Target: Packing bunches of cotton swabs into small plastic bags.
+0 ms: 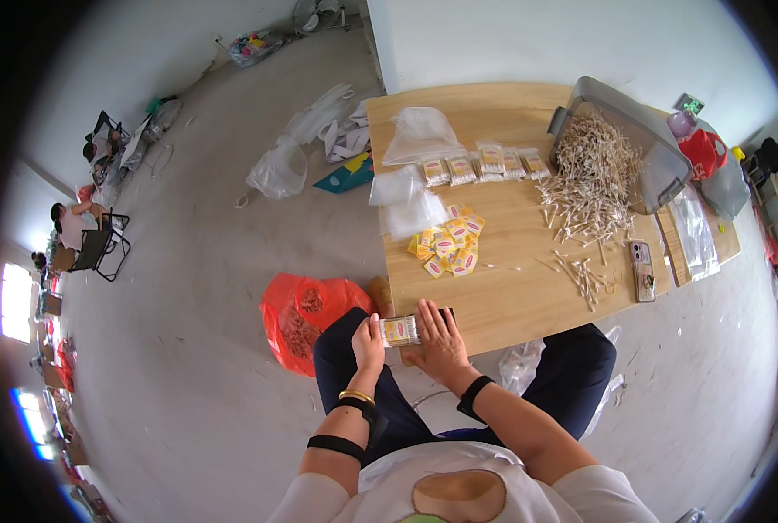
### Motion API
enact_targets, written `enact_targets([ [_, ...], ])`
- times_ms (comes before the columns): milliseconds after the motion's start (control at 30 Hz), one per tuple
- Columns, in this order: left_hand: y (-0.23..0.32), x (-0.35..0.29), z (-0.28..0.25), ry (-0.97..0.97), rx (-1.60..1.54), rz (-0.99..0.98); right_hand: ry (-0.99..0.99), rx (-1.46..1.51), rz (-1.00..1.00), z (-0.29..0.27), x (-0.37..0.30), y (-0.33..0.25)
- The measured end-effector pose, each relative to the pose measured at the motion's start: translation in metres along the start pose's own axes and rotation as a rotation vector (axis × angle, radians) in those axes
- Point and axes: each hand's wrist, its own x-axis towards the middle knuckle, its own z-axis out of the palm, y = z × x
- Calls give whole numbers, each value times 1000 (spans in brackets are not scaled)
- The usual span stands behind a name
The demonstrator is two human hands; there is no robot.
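Your light wooden rectangular table (511, 296) carries a grey plastic tub (659, 148) spilling pale cotton swabs (590, 174), then a cluster of yellow paper labels (448, 246). At the table's near edge, your left hand (368, 338) closes its grip on the end of a small clear labelled packet of swabs (399, 330). Your right hand (440, 338) lies flat and open-fingered, touching the packet's other end.

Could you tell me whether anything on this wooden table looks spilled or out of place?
Yes. The grey plastic bin lies tipped toward the table, and its cotton swabs have spilled out across the wooden table, with a few strays scattered toward the phone. The yellow labels lie in a loose, untidy heap.
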Motion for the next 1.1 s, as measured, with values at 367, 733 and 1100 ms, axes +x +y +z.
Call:
enact_targets([
  [367,-12,-8,-6,-102,-475,-475,113,374,122,-16,0,5],
  [733,8,-32,9,-47,-959,-661,138,886,284,44,12,1],
  [1100,18,-38,18,111,-1201,-769,-68,1585,690,17,32,-29],
])
